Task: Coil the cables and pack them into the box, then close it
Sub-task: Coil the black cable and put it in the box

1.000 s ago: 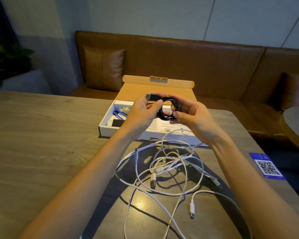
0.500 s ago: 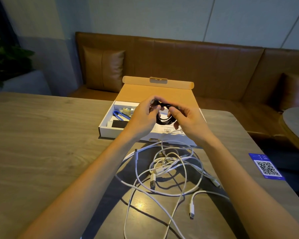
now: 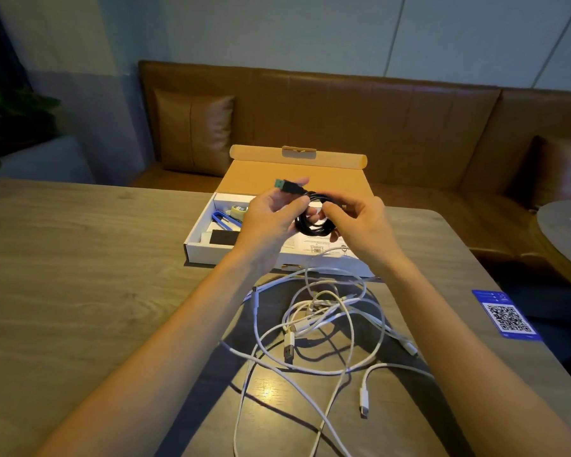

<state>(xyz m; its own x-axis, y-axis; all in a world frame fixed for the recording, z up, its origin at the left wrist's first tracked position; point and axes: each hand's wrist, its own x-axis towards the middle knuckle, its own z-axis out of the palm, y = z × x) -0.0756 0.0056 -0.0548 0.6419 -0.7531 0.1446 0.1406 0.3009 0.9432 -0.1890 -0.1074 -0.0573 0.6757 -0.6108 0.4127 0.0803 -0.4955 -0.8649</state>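
One wide-angle camera, worn on the head, is looking forward and down across the table from its near edge toward its far edge. It is sitting close, with the left hand and right hand meeting mid-frame, and is taking in the box near that far edge and the sofa beyond.
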